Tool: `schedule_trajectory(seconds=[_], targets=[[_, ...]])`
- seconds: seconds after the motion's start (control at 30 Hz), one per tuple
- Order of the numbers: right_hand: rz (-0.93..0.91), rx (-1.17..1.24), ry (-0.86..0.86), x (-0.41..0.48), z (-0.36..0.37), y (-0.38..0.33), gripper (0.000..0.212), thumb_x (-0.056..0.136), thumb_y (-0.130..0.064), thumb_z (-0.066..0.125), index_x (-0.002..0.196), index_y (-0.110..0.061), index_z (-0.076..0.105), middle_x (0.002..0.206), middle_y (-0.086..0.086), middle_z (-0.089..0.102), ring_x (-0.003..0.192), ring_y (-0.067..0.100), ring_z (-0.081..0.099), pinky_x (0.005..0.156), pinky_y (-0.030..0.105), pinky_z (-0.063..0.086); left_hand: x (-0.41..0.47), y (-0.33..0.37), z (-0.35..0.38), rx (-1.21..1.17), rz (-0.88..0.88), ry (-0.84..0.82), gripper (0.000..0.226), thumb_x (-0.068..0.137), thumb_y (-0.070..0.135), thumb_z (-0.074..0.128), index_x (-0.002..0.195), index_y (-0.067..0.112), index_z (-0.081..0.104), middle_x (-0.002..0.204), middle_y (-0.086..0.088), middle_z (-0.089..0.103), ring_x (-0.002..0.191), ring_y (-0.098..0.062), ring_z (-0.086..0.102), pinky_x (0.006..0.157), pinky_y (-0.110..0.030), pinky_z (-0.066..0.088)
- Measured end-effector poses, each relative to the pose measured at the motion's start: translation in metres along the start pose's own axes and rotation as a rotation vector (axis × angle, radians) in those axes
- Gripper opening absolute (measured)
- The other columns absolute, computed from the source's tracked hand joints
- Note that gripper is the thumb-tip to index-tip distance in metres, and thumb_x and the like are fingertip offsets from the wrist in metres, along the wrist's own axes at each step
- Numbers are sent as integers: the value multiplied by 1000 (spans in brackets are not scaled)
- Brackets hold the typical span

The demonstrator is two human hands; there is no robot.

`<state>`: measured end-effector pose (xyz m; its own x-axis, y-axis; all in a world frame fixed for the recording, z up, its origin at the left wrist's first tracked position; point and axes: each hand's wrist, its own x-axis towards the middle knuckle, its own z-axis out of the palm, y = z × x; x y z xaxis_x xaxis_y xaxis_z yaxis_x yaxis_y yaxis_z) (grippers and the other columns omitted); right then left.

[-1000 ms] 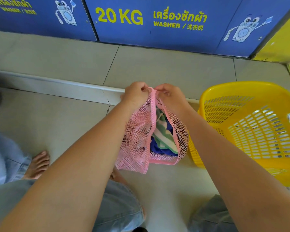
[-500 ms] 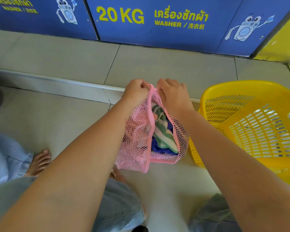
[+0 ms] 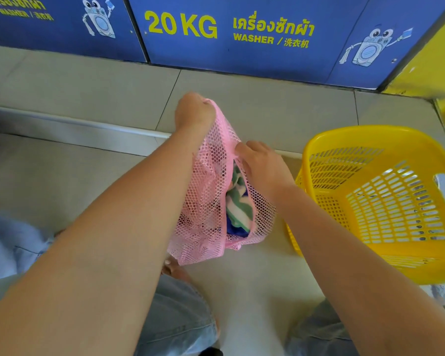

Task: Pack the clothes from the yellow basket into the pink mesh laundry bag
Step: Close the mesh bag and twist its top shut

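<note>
Left hand [image 3: 194,111] grip is pinching the top corner of the pink mesh laundry bag [image 3: 211,201]; right hand [image 3: 261,165] grip is closing on its open edge. Bag is hanging over the floor, left of the yellow basket [image 3: 370,140], long axis vertical, opening facing right. Risk: striped clothes [image 3: 238,204] spilling through the slit if the bag is tilting.

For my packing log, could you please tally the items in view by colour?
Pink: 1, the mesh bag, held by the left hand and right hand
Yellow: 1, the basket
Green-and-white striped: 1, a cloth in the bag
Blue: 1, a cloth beneath it
Total: 4
</note>
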<state>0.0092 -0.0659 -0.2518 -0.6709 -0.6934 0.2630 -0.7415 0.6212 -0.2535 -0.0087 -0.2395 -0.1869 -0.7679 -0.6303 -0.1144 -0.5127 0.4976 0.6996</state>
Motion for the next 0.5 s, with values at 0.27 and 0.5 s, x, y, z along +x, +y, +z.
schedule_trajectory(seconds=[0.27,0.5], targets=[[121,140,-162,-30,15,-4,12,95,-12,49,102,-12,59,91,5,64,76,26,61,61,30,46,19,-37,-17,153,-209,142,38,100,20,45,134,4,52,139,-17,54,129,-36,50,101,-45,43],[190,192,-53,-31,12,-15,13,99,-19,44,97,-12,55,86,4,64,67,26,61,60,36,53,-49,-46,9,581,119,-283,55,96,63,41,88,13,64,84,-8,67,95,-32,67,86,-42,49]])
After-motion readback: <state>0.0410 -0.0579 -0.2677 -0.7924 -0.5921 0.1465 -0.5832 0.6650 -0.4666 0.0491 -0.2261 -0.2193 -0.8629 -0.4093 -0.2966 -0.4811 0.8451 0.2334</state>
